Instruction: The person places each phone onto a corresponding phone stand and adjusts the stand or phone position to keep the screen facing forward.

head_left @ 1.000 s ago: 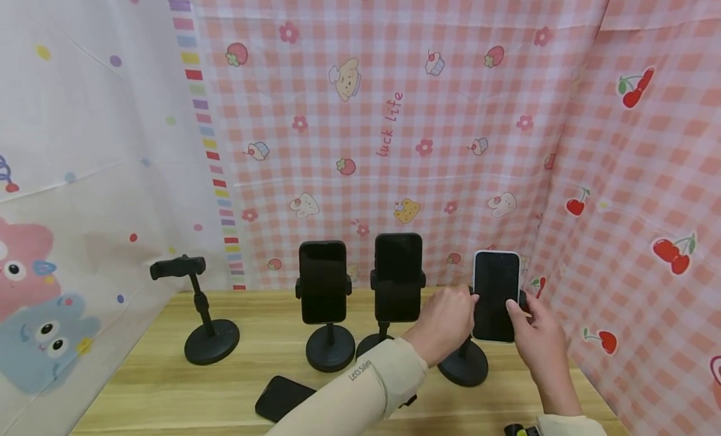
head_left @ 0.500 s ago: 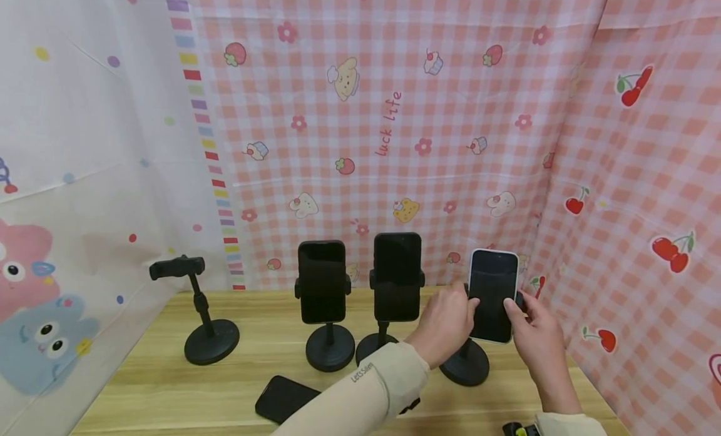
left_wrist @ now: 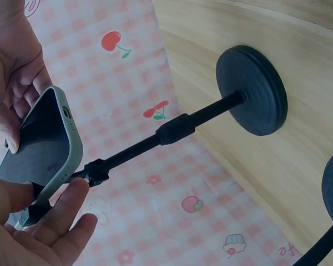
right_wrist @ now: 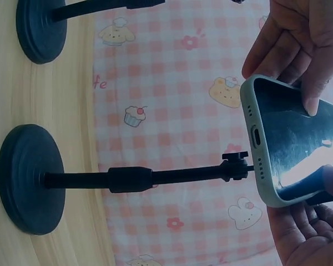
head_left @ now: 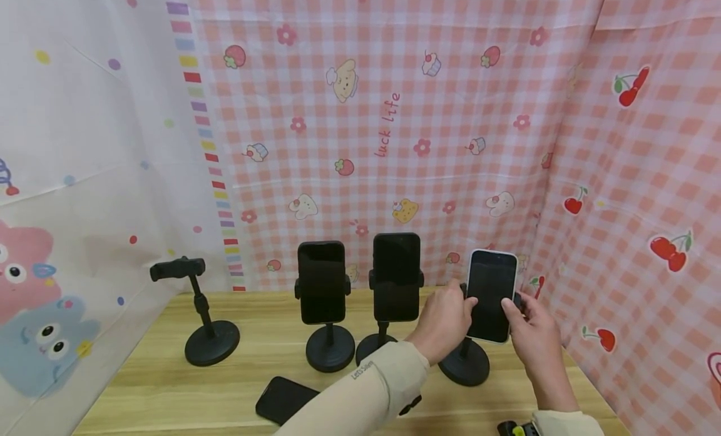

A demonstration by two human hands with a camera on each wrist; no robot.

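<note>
A smartphone in a pale case (head_left: pixel 492 295) stands upright, leaning slightly, at the head of a black phone stand (head_left: pixel 464 364). My left hand (head_left: pixel 444 320) holds its left edge, thumb on the front and fingers behind. On the opposite edge my right hand (head_left: pixel 535 339) grips it the same way, thumb over the screen side. In the left wrist view a black clamp end (left_wrist: pixel 36 213) shows beside the left thumb at the phone's edge. The right wrist view shows the stand's jointed pole (right_wrist: pixel 188 176) running up behind the phone (right_wrist: pixel 294 138). The phone's back is hidden.
Two black stands to the left carry dark phones, one phone (head_left: pixel 322 283) and another phone (head_left: pixel 397 277). An unoccupied phone stand (head_left: pixel 205 317) is at the far left. Another phone (head_left: pixel 286 400) lies flat on the wooden table (head_left: pixel 169 398), partly behind the left sleeve. Patterned cloth (head_left: pixel 349 123) hangs behind.
Both hands and the pale-cased phone have shifted slightly to the left, and the phone leans a little more. The left thumb now shows further over the phone's edge.
</note>
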